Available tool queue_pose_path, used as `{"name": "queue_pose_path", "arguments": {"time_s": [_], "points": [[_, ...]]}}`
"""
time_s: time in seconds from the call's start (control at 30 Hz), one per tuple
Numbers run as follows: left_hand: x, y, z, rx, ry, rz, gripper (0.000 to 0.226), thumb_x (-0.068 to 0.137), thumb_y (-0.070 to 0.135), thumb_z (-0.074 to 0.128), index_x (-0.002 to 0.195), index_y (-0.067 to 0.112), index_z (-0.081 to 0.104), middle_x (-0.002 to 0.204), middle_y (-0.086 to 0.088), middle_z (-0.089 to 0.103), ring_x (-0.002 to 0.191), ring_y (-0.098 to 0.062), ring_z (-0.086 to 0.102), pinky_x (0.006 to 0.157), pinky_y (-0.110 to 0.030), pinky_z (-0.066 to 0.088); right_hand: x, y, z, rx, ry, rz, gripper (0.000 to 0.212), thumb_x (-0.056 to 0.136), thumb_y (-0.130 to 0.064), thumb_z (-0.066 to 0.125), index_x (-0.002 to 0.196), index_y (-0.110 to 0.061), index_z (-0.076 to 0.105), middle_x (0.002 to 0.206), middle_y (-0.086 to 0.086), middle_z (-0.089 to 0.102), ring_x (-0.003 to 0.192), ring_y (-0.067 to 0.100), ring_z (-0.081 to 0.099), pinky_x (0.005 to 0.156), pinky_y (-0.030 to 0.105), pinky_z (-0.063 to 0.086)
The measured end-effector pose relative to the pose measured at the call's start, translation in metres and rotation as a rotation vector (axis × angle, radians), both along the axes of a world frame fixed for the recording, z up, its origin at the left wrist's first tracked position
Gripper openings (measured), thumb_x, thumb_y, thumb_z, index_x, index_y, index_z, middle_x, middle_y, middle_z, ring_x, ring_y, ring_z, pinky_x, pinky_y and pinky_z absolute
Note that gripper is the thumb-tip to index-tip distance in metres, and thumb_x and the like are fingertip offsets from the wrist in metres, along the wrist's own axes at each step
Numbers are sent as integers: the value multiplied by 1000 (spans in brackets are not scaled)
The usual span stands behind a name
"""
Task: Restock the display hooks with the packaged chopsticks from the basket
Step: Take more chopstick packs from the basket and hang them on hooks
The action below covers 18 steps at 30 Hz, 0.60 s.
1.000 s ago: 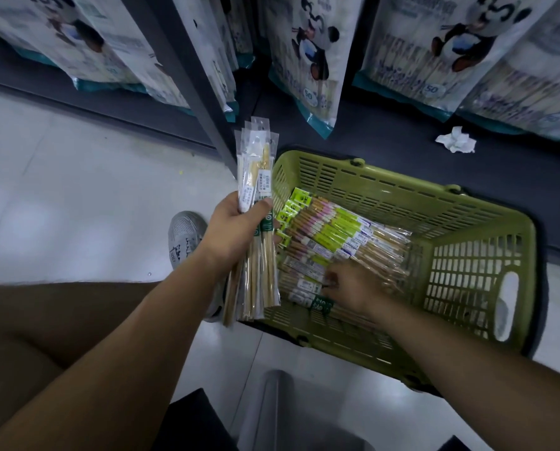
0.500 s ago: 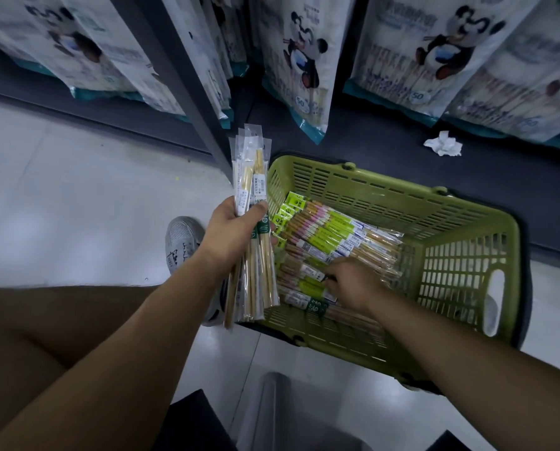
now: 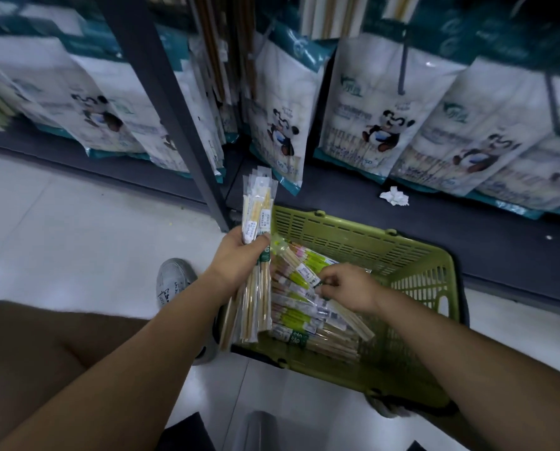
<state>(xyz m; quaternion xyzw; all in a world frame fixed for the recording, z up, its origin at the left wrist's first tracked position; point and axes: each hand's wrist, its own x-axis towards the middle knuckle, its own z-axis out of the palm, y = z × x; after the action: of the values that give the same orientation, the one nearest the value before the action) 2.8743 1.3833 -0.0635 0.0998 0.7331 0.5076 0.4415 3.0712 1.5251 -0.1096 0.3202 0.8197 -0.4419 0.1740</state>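
Fingers of the left hand [image 3: 239,260] hug a bunch of chopstick packs [image 3: 255,216] just left of the basket [image 3: 353,236].
Fingers of the right hand [image 3: 347,288] pinch one more pack [image 3: 299,271] inside the basket. Lots of packs lie in it, so most hanging on the hooks [image 3: 401,73] above it looks left to do.

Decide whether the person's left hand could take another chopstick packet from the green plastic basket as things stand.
Probably not cleanly. The left hand sits right beside the open-topped green plastic basket, so the way is free, but its grip is full with a bundle of clear-wrapped wooden chopstick packets.
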Motion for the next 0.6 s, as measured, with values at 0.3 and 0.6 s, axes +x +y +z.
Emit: {"name": "queue_pose_path", "arguments": {"time_s": [0.3, 0.6], "points": [[31, 31, 91, 269, -15, -141, 44, 75, 55, 73, 116, 39, 72, 114, 10, 76, 108, -14, 71, 102, -43, 52, -22, 1, 161, -75, 490, -292, 19, 92, -20, 75, 88, -3, 69, 70, 13, 57, 62, 9, 54, 57, 21, 47], [47, 50, 195, 551, -48, -264, 31, 87, 41, 71, 115, 29, 71, 108, -9, 78, 91, -28, 76, 76, -38, 62, -3, 3, 274, 17, 781, -433, 20, 79, -13, 85, 85, -12, 66, 59, -15, 55, 51, 1, 53, 51, 15, 47]]}}
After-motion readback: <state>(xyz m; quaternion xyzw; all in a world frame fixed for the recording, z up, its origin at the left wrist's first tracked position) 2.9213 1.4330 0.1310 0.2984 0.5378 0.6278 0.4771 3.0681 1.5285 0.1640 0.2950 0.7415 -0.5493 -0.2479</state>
